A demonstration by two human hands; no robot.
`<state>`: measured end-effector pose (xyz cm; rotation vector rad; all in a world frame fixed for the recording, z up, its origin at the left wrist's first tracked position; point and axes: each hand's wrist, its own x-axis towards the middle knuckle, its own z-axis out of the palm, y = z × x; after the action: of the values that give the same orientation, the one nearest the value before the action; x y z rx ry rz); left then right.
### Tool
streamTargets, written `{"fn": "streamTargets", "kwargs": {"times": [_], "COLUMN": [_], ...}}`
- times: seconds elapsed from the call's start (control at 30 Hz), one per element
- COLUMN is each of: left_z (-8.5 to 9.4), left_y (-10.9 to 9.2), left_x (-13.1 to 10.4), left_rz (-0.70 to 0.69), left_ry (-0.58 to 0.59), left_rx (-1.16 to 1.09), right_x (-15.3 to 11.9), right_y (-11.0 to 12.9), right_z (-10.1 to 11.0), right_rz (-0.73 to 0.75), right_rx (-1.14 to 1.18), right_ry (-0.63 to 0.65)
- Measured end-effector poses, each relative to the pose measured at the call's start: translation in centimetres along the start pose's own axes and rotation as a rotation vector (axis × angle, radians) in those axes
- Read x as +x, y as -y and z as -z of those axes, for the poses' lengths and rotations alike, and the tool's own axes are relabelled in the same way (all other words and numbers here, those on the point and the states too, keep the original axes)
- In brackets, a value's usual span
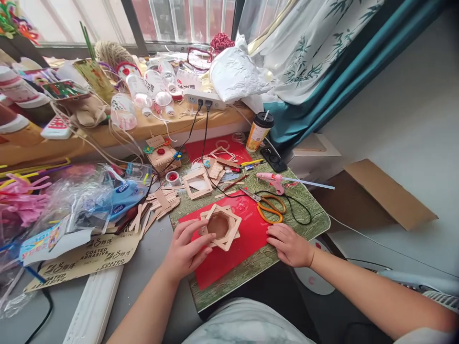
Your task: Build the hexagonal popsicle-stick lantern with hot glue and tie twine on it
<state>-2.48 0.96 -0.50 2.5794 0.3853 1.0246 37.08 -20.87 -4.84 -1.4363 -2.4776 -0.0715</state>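
Observation:
A hollow stack of craft-stick squares (232,241), each turned against the one below, stands on the red sheet (247,248). My left hand (188,246) is at its left side, the fingers closed around the wall with some tips over the opening. My right hand (289,244) rests at the right edge of the red sheet, fingers slightly bent, with nothing seen in it. Just beyond it lie the orange-handled scissors (273,208). Farther back is a pink hot glue gun (273,180) with a long glue stick in its rear.
A single craft-stick square (197,184) and loose craft sticks (163,203) lie left of the sheet. A lidded drink cup (258,134) stands at the back right. Black cords (206,138) run down from a power strip (205,99). Sandpaper (93,253) and plastic bags crowd the left.

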Motion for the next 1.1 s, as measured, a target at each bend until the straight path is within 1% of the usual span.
{"fn": "streamTargets", "kwargs": {"times": [0.17, 0.33, 0.5, 0.63, 0.73, 0.8, 0.87, 0.93, 1.0, 1.1], "left_z": [-0.3, -0.8, -1.3, -1.4, -1.8, -2.6, -3.8, -5.2, -6.2, -6.7], "left_y": [-0.2, -0.6, -1.3, -2.2, -3.0, -3.7, -4.5, -5.6, -6.7, -7.6], "left_x": [0.2, 0.0, -1.1, -1.5, -1.5, -1.6, -1.9, -2.4, -3.0, -3.2], "left_rz": [0.038, 0.022, 0.243, 0.345, 0.44, 0.517, 0.592, 0.644, 0.669, 0.771], "left_ry": [-0.01, -0.056, -0.186, -0.237, -0.287, -0.366, -0.447, -0.486, -0.455, -0.325], "left_rx": [0.014, 0.073, 0.112, 0.108, 0.068, 0.029, -0.017, -0.063, -0.106, -0.175], "right_x": [-0.1, -0.3, -0.2, 0.2, 0.8, 1.7, 3.0, 4.8, 7.1, 10.9], "right_y": [0.1, 0.4, 0.6, 0.8, 0.8, 0.6, 0.4, 0.1, -0.1, -0.4], "right_z": [0.1, 0.5, 1.1, 1.8, 2.5, 2.8, 2.8, 2.4, 1.7, 0.2], "right_rz": [-0.02, -0.036, -0.063, -0.073, -0.051, -0.032, -0.028, -0.065, -0.139, -0.252], "right_rx": [0.022, 0.094, 0.18, 0.208, 0.227, 0.268, 0.359, 0.495, 0.65, 0.864], "right_ry": [-0.026, -0.042, -0.061, -0.081, -0.063, -0.061, -0.07, -0.083, -0.096, -0.09]}}
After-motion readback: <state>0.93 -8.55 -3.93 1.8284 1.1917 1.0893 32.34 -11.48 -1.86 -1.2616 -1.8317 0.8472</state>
